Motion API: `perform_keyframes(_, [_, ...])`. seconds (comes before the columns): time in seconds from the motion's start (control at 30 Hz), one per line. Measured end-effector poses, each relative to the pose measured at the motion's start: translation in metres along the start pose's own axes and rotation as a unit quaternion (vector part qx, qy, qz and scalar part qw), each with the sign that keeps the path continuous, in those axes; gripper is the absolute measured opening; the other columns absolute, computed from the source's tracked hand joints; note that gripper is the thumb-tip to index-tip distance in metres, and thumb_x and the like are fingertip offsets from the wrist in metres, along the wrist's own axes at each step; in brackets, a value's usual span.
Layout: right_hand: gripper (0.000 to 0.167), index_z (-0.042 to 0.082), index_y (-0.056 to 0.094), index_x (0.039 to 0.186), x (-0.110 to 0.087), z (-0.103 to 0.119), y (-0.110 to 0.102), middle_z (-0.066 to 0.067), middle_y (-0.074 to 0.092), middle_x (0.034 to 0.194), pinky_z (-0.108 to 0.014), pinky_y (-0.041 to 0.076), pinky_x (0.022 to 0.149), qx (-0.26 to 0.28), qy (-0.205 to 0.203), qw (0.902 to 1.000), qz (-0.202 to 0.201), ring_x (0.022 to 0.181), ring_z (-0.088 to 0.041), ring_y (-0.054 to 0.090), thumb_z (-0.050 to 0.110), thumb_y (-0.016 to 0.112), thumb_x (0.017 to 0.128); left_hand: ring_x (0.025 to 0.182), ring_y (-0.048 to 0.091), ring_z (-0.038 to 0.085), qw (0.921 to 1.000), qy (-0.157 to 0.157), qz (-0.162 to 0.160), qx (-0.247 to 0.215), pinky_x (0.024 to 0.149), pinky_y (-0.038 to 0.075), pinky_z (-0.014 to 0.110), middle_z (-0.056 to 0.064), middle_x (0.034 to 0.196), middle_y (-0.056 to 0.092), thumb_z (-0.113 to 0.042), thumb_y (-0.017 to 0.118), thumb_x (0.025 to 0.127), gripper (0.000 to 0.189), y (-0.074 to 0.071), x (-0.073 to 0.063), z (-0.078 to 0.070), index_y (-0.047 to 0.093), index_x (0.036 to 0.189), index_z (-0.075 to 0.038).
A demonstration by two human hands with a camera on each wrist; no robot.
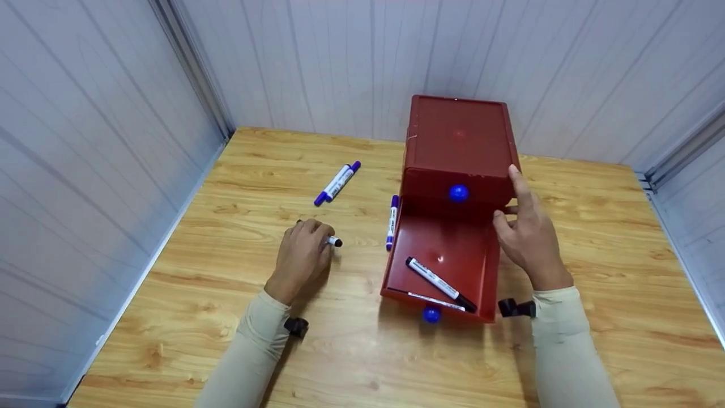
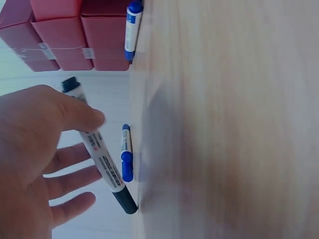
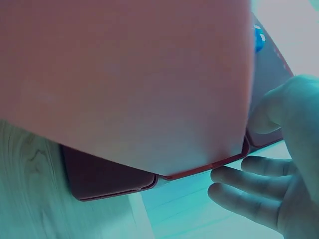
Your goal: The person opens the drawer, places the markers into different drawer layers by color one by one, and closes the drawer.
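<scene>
My left hand (image 1: 303, 252) pinches a black-capped marker (image 2: 107, 162) between thumb and fingers, low over the table on the left. A red drawer unit (image 1: 461, 136) with blue knobs stands on the right, one drawer (image 1: 453, 238) pulled out below its top one. Inside that drawer lie a black-capped marker (image 1: 435, 279) and a second, thinner-looking one (image 1: 436, 301) along the front wall. My right hand (image 1: 532, 241) is at the unit's right side, index fingertip right at the top drawer's front corner, its thumb near the pulled-out drawer's edge.
A blue-capped marker (image 1: 392, 222) lies close along the left side of the drawer unit. Two more blue-capped markers (image 1: 338, 183) lie side by side farther back on the wooden table (image 1: 226, 238). Pale panel walls (image 1: 328, 62) stand behind and at both sides.
</scene>
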State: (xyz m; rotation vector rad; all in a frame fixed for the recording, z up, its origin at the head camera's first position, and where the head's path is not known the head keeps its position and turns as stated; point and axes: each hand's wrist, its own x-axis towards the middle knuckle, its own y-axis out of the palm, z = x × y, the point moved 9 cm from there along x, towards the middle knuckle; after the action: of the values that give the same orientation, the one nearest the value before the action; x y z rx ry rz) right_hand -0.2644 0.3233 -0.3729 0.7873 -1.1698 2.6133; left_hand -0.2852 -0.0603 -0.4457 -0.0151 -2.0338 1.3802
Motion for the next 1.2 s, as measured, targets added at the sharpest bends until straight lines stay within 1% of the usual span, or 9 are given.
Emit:
perform_keyframes(0.2, [0.067, 0.028, 0.026, 0.156, 0.005, -0.002, 0.001, -0.025, 0.053, 0.133, -0.057, 0.056, 0.076, -0.016, 0.018, 0.9997, -0.004, 0.096, -0.041, 0.066, 0.014, 0.058, 0.100, 0.082, 0.065, 0.029, 0.9960, -0.001, -0.070, -0.055, 0.066, 0.051, 0.047, 0.009, 0.095, 0.067, -0.007, 0.070, 0.085, 0.016, -0.018, -0.004, 0.004, 0.069, 0.101, -0.010])
perform_keyframes(0.33, [0.061, 0.028, 0.032, 0.153, 0.004, -0.012, -0.018, -0.026, 0.059, 0.124, -0.059, 0.054, 0.076, -0.026, 0.023, 0.9990, -0.028, 0.093, -0.042, 0.067, 0.013, 0.059, 0.100, 0.079, 0.065, 0.027, 0.9930, 0.008, -0.085, -0.082, 0.063, 0.051, 0.044, 0.007, 0.094, 0.067, -0.007, 0.071, 0.085, 0.017, -0.020, 0.000, -0.009, 0.068, 0.101, -0.009])
perform_keyframes(0.47, [0.060, 0.024, 0.035, 0.151, 0.003, -0.014, -0.028, -0.026, 0.061, 0.117, -0.058, 0.054, 0.075, -0.040, 0.007, 0.9980, -0.049, 0.087, -0.041, 0.069, 0.010, 0.061, 0.099, 0.081, 0.065, 0.024, 0.9906, 0.016, -0.096, -0.096, 0.066, 0.051, 0.043, 0.006, 0.095, 0.067, -0.007, 0.071, 0.085, 0.017, -0.022, 0.002, -0.016, 0.069, 0.102, -0.009])
perform_keyframes(0.57, [0.060, 0.022, 0.036, 0.150, 0.003, -0.013, -0.030, -0.026, 0.062, 0.116, -0.056, 0.055, 0.075, -0.047, -0.007, 0.9973, -0.056, 0.084, -0.040, 0.070, 0.008, 0.063, 0.098, 0.082, 0.066, 0.024, 0.9875, 0.012, -0.110, -0.112, 0.067, 0.053, 0.042, 0.005, 0.096, 0.068, -0.007, 0.071, 0.086, 0.016, -0.025, 0.002, -0.016, 0.069, 0.101, -0.009])
perform_keyframes(0.73, [0.061, 0.022, 0.036, 0.150, 0.004, -0.010, -0.027, -0.025, 0.061, 0.117, -0.054, 0.055, 0.076, -0.045, -0.016, 0.9974, -0.054, 0.084, -0.039, 0.069, 0.007, 0.063, 0.098, 0.087, 0.069, 0.024, 0.9779, -0.012, -0.127, -0.166, 0.074, 0.055, 0.041, 0.008, 0.099, 0.070, -0.008, 0.071, 0.090, 0.018, -0.031, 0.002, -0.009, 0.069, 0.107, -0.005])
perform_keyframes(0.87, [0.061, 0.021, 0.036, 0.150, 0.004, -0.009, -0.026, -0.024, 0.060, 0.119, -0.053, 0.056, 0.077, -0.044, -0.024, 0.9975, -0.051, 0.089, -0.037, 0.067, 0.006, 0.062, 0.098, 0.091, 0.069, 0.022, 0.9651, -0.037, -0.129, -0.225, 0.082, 0.055, 0.039, 0.010, 0.099, 0.069, -0.006, 0.072, 0.091, 0.021, -0.032, 0.005, -0.005, 0.067, 0.110, 0.000])
perform_keyframes(0.97, [0.061, 0.021, 0.035, 0.150, 0.004, -0.009, -0.026, -0.024, 0.059, 0.120, -0.053, 0.056, 0.076, -0.045, -0.028, 0.9973, -0.050, 0.090, -0.036, 0.067, 0.004, 0.063, 0.097, 0.091, 0.068, 0.020, 0.9517, -0.059, -0.125, -0.274, 0.083, 0.055, 0.035, 0.010, 0.097, 0.068, -0.004, 0.071, 0.091, 0.020, -0.031, 0.008, -0.003, 0.066, 0.110, 0.003])
perform_keyframes(1.07, [0.062, 0.022, 0.035, 0.150, 0.004, -0.010, -0.026, -0.024, 0.059, 0.119, -0.052, 0.056, 0.076, -0.046, -0.028, 0.9973, -0.050, 0.091, -0.035, 0.066, 0.004, 0.062, 0.097, 0.089, 0.067, 0.019, 0.9335, -0.090, -0.117, -0.327, 0.082, 0.055, 0.034, 0.009, 0.095, 0.069, -0.004, 0.069, 0.093, 0.019, -0.027, 0.009, -0.001, 0.066, 0.110, 0.005])
perform_keyframes(1.2, [0.060, 0.022, 0.035, 0.150, 0.004, -0.012, -0.027, -0.023, 0.059, 0.120, -0.051, 0.055, 0.078, -0.038, -0.026, 0.9976, -0.051, 0.095, -0.034, 0.064, 0.005, 0.061, 0.098, 0.085, 0.066, 0.020, 0.9032, -0.139, -0.108, -0.392, 0.080, 0.054, 0.034, 0.008, 0.092, 0.069, -0.006, 0.068, 0.095, 0.017, -0.022, 0.009, 0.001, 0.066, 0.108, 0.004])
